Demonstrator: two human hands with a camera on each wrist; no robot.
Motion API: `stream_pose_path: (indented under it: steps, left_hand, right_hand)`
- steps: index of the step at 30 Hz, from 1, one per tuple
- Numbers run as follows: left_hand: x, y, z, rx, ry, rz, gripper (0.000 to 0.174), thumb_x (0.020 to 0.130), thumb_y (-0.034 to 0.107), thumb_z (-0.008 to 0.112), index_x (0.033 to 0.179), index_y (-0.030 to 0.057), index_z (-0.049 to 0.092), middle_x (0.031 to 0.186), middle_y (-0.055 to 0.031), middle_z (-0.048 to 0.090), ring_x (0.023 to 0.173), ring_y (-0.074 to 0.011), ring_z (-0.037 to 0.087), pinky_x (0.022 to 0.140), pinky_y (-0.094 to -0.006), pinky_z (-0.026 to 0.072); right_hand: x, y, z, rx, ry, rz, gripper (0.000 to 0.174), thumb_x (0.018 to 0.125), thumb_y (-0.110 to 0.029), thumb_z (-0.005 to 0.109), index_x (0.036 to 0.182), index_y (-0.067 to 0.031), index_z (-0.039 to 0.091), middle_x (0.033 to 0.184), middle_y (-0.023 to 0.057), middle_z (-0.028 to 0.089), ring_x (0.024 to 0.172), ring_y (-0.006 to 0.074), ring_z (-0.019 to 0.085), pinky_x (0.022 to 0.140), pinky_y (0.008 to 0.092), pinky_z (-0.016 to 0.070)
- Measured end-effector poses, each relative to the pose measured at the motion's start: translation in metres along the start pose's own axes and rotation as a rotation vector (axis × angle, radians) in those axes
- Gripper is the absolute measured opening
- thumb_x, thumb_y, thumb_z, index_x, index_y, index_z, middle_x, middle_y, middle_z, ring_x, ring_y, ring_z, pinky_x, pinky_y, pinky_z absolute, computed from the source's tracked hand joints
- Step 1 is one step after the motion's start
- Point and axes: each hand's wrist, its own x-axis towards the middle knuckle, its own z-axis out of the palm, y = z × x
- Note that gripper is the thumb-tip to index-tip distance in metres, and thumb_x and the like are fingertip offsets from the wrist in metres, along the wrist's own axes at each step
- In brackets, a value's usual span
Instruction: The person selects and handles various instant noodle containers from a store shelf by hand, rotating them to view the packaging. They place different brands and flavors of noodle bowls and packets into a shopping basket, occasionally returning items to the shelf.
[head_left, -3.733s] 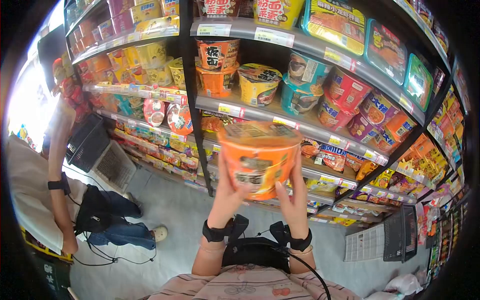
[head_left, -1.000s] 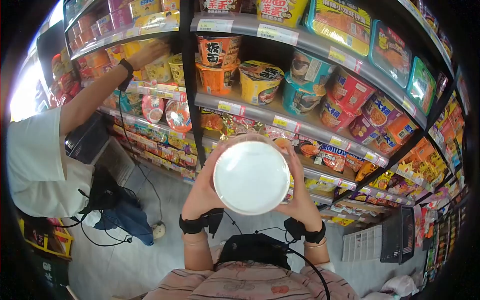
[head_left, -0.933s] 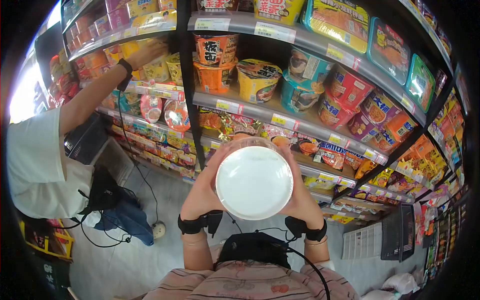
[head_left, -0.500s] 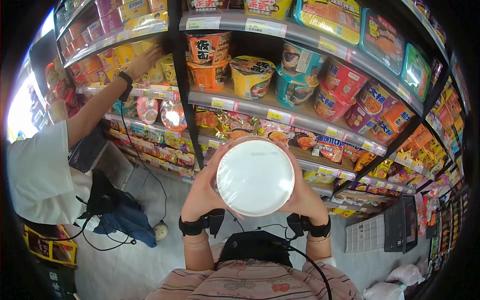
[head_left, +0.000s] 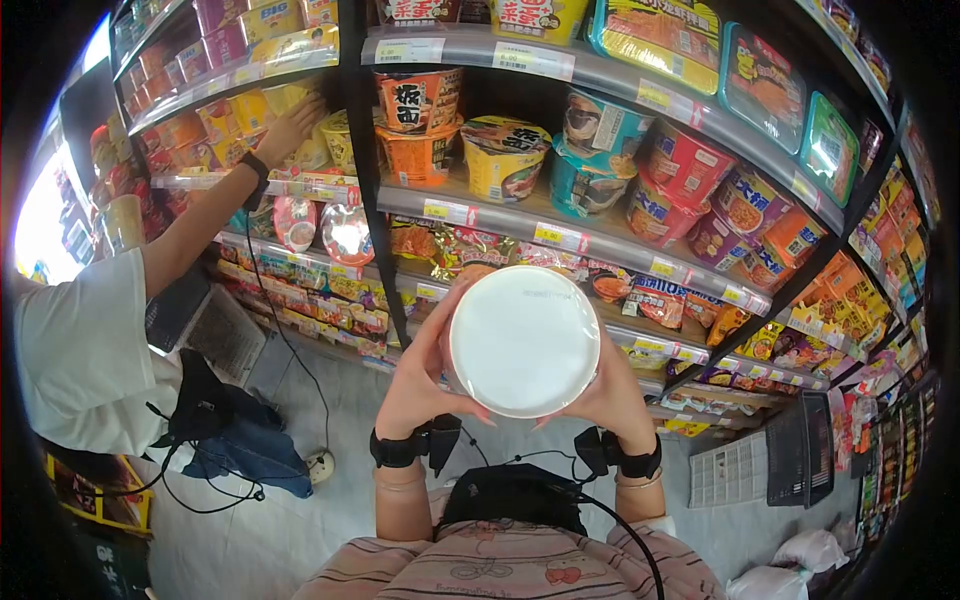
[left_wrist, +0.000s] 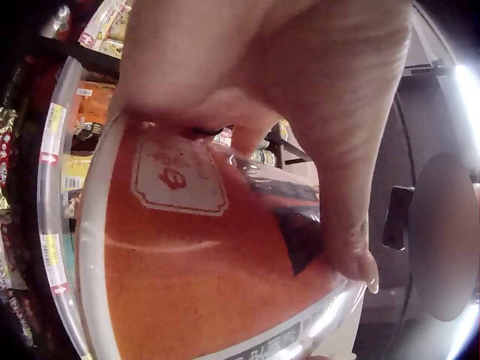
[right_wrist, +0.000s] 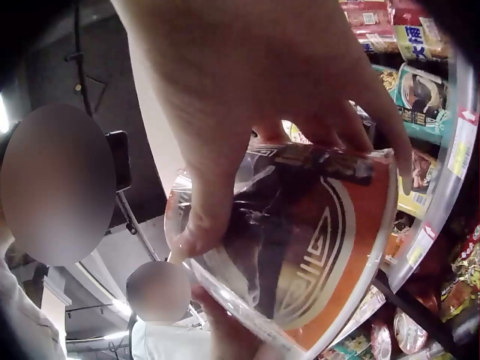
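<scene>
An orange instant noodle tub (head_left: 525, 342) in clear film is held up before my chest, its round white base turned toward the head camera. A line of small print shows near the base's upper edge. My left hand (head_left: 418, 385) grips the tub's left side, and my right hand (head_left: 612, 392) grips its right side. The left wrist view shows the thumb and palm of the left hand (left_wrist: 262, 82) over the orange wall of the tub (left_wrist: 180, 259). In the right wrist view, the right hand (right_wrist: 247, 82) spans the tub (right_wrist: 337, 262) with fingers bent round it.
Shelves ahead carry noodle tubs, including an orange stack (head_left: 418, 125), a yellow tub (head_left: 503, 160) and teal tubs (head_left: 595, 150). On the left another person's arm (head_left: 215, 215) reaches into a shelf. Grey baskets (head_left: 730, 470) stand on the floor at right.
The tub has turned from upright, label facing me, to white base facing me. Lately it shifts slightly right and up with both hands. The other person's arm has reached up to the shelf.
</scene>
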Motion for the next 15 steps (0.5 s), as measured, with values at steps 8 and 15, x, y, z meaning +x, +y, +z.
stream_pose_path:
  steps: [8,15]
  left_hand:
    - [0.003,-0.005,0.002,0.08,0.077,0.038,0.116,0.054,0.008,0.081,0.141,0.0121,0.005,0.143,-0.0138,0.021,0.131,-0.0218,0.022,0.105,-0.0349,0.0203]
    - [-0.014,-0.026,-0.017,-0.434,0.056,-0.377,0.068,0.091,0.028,0.045,0.142,0.0146,0.002,0.142,-0.0127,0.021,0.13,-0.0187,0.024,0.104,-0.0329,0.0234]
  right_hand:
    - [0.003,0.011,0.004,-0.134,0.169,-0.194,0.107,0.044,-0.02,0.085,0.135,-0.0089,0.029,0.136,0.0152,0.035,0.126,0.03,0.034,0.1,0.0381,0.0324]
    - [-0.016,0.036,0.003,-0.516,0.176,-0.509,0.064,0.058,-0.016,0.073,0.116,-0.0327,0.051,0.14,0.0112,0.03,0.128,0.0352,0.028,0.1,0.0483,0.0309]
